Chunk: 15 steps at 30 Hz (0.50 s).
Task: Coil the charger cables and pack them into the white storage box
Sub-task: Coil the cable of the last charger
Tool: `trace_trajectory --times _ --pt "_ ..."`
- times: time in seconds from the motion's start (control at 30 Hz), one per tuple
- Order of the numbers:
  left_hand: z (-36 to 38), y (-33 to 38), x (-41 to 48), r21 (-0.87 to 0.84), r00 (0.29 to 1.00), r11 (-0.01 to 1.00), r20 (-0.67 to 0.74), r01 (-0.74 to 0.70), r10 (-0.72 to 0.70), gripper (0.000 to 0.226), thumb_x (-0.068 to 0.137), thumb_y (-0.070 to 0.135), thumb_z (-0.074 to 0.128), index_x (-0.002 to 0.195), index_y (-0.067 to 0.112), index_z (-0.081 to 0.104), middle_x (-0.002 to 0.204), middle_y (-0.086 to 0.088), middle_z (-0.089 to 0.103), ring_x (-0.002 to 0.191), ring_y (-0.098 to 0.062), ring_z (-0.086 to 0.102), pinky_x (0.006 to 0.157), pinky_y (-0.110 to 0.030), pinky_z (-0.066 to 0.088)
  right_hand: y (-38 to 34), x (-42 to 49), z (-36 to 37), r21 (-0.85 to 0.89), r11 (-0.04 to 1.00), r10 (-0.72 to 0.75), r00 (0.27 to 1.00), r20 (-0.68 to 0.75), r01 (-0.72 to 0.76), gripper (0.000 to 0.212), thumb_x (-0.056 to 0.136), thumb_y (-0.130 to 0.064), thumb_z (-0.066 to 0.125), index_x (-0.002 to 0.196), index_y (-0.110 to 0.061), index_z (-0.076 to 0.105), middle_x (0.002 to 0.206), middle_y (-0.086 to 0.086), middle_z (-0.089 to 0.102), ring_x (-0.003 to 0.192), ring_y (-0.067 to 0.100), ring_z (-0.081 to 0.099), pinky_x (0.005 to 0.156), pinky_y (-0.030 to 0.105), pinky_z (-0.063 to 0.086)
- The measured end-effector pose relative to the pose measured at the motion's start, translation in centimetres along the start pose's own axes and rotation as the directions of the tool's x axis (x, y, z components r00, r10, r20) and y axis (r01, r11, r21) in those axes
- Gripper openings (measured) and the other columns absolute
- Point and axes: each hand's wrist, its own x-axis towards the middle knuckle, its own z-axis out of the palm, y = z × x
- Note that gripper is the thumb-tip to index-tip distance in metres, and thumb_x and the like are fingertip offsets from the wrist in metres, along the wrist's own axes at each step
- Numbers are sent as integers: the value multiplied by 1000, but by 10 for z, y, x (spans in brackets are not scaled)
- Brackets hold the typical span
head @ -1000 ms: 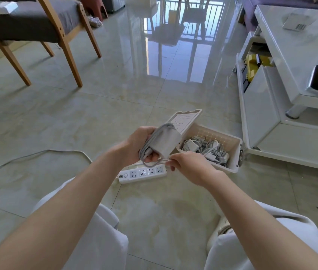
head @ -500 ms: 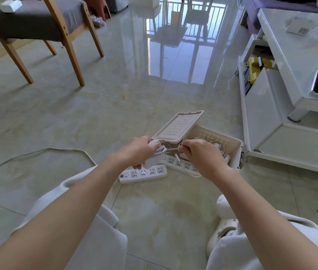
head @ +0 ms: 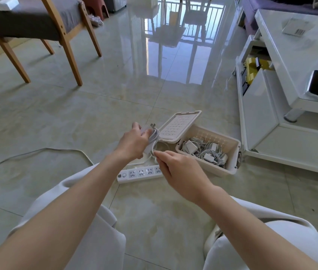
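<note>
- We hold the charger in the left hand at frame centre, fingers curled round its body, prongs pointing up toward the lid.
- The cable lies in loops round the charger body. We cannot tell which finger pins them.
- The right hand, just lower right of the left, pinches the loose run of cable between thumb and fingertips. The cable's end is hidden.
- For a clean wrap, we judge it best to lead each turn with the right hand under light tension, lay it beside the last turn, and pin it with the left hand before re-gripping.
- We avoid a sharp bend where the cable leaves the charger, since a tight first loop would strain it.
- We tuck the end under a turn, or the coil will likely spring open once packed.
- The box stands open on the floor right of centre, near the hands, with its lid raised on its left side. Packed chargers cover its bottom.
- The strip lies on the floor below the hands, beside the box. We carry the coil over it rather than drag the tail across.
</note>
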Motion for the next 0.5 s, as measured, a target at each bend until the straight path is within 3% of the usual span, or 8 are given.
trace_trajectory --times 0.13,0.2,0.27,0.37,0.43,0.5 --pt "3 9 0 -301 999 953 40 33 -22 41 97 44 42 105 4 40 81 -9 55 47 -21 56 47 -33 51 0 -3 5 9 1000 -17 999 36 16 36 99 -23 34 132 -16 49 108 7 66 90 34 64 71 43 52" --pt "2 13 -3 -486 993 868 98 103 -63 45 99 42 38 109 -2 42 83 -11 53 51 -18 56 50 -33 50 -1 -4 5 38 999 -22 999 50 20 41 100 -21 34 140 -17 39 116 8 64 95 33 63 75 42 51" --pt "1 18 -8 -706 977 680 199 196 -75 42 102 37 31 110 -2 46 84 -15 54 54 -20 56 47 -29 51 -4 -4 4 81 996 -33 998 57 29 44 100 -20 33 144 -16 32 112 8 65 92 34 62 76 41 49" --pt "-5 27 -16 -873 960 401 264 277 -87 39 103 33 27 100 6 54 81 -15 57 54 -21 57 41 -23 50 -9 -6 3 118 992 -55 996 76 45 43 100 -20 33 143 -16 33 100 8 65 83 33 60 72 38 43" --pt "-8 26 -15 -916 953 264 293 301 -70 50 101 45 28 101 5 57 80 -18 61 52 -21 60 45 -23 52 -13 -7 4 132 989 -71 994 79 60 39 99 -21 34 137 -16 39 96 7 66 80 34 60 69 37 43" --pt "-10 23 -14 -924 943 195 331 330 -28 65 95 59 30 103 0 58 80 -19 63 55 -22 61 48 -25 53 -15 -9 7 155 986 -70 993 92 55 31 100 -25 35 127 -18 47 100 6 68 86 33 62 71 38 47"
